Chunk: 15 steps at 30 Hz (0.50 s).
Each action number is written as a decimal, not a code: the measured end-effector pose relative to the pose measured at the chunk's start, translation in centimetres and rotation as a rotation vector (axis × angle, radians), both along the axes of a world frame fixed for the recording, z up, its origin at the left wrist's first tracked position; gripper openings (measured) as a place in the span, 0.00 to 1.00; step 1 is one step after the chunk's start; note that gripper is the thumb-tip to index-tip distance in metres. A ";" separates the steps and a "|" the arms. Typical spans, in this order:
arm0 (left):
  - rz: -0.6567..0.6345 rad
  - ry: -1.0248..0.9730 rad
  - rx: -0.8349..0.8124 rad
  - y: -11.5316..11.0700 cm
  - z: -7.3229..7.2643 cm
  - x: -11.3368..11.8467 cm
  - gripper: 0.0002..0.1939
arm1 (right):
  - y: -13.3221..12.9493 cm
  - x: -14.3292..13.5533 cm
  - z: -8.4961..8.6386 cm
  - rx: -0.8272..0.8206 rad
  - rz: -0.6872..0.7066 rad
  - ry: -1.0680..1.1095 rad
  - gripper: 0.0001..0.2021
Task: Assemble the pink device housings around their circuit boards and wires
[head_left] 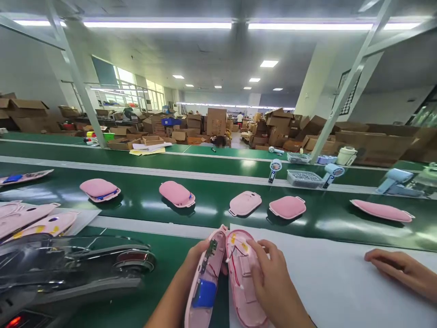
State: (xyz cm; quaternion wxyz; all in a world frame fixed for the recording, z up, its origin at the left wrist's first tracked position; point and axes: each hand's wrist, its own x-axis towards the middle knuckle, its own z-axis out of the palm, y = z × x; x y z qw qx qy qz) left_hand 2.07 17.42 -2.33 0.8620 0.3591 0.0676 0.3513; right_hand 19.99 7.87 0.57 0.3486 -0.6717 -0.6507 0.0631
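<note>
1. While the left hand (195,256) holds the left pink shell (219,255) tilted on edge, its fingers are clamped on that shell, partly hidden behind it.
2. Right hand (275,269) is over the right pink shell (243,298). Index finger and thumb are apart, on the inner face; other fingers bent. Can't tell if they clamp the rim.
3. Both shells are open side up, side by side at the near edge of the bench, tops meeting or nearly so. Right one is in front of the white paper's (324,278) left edge.
4. Left shell: green circuit board (213,247) up top, blue battery (205,294) lower down. Right shell: yellow patches (233,238) near the top, red wires (235,269) along the left side.
5. Co-worker's hand (398,268) rests on the paper, far right, well apart from the shells.
6. Green belt (136,200) beyond carries a spaced row of pink cases (176,194).
7. Left side: black machine with clear cover (85,255), pile of pink parts (30,222) behind it.
8. Farther back: plastic tub (303,180) between blue handheld fans (332,171), then cardboard boxes (216,122).
</note>
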 end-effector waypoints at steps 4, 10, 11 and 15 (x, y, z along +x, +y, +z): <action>-0.010 0.011 -0.026 -0.2 0.5 -0.1 0.32 | -0.9 -0.1 1.9 -0.045 0.179 0.020 0.26; 0.010 0.020 -0.061 -0.7 1.6 -0.4 0.20 | -0.9 0.6 4.9 -0.276 0.413 0.056 0.21; 0.013 0.028 -0.067 -0.7 1.6 -0.4 0.19 | -0.8 0.6 5.1 -0.256 0.439 0.037 0.20; 0.011 0.074 -0.083 -1.2 1.7 0.0 0.23 | -0.1 0.2 4.4 -0.126 0.458 0.098 0.19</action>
